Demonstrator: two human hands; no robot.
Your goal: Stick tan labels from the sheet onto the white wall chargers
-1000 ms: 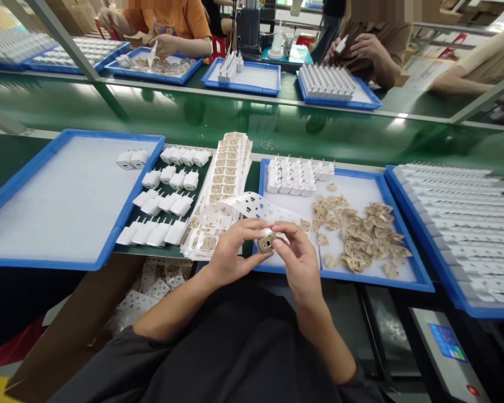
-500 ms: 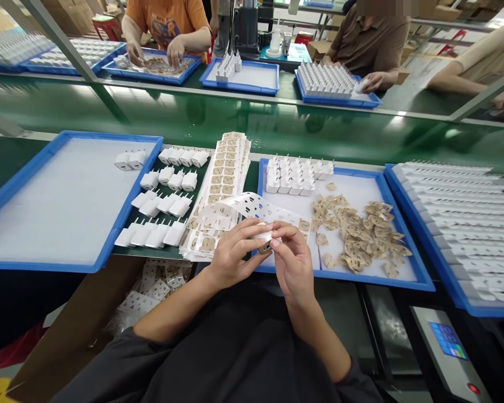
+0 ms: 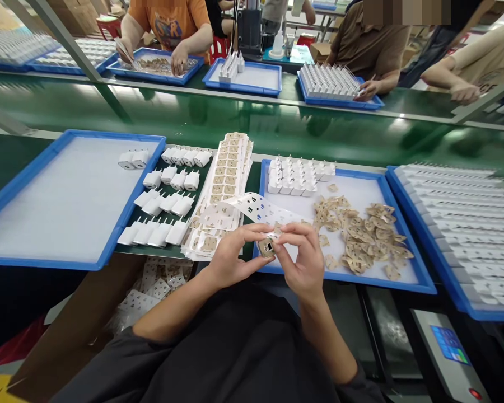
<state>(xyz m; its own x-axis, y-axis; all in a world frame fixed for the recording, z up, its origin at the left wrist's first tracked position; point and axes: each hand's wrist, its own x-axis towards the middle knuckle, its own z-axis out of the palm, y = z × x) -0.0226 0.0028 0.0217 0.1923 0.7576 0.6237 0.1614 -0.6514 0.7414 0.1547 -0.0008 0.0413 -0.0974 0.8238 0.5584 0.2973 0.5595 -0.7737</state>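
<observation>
You are holding a small charger plug [image 3: 267, 247] between both hands, close to your body and just over the near rim of the middle blue tray [image 3: 343, 278]. Your left hand [image 3: 232, 254] is closing on it from the left, thumb and fingertips pinching its side, while your right hand [image 3: 303, 258] is gripping it from the right with the fingers curled over the top. The plug's tan-covered face with its ports is pointing up at you, sitting right in the gap between your two thumbs.

Just beyond your hands, a curling strip of label backing [image 3: 252, 207] is lying across the edge of that tray, next to a stack of sticker sheets [image 3: 227, 179]. A heap of peeled tan films [image 3: 361, 235] is lying in the tray to the right of your right hand, and a cluster of white plugs [image 3: 296, 174] is standing at its far end. Rows of finished white plugs [image 3: 168, 201] are lying on the green surface to your left, beside the large blue tray [image 3: 46, 162], well apart from your hands.
</observation>
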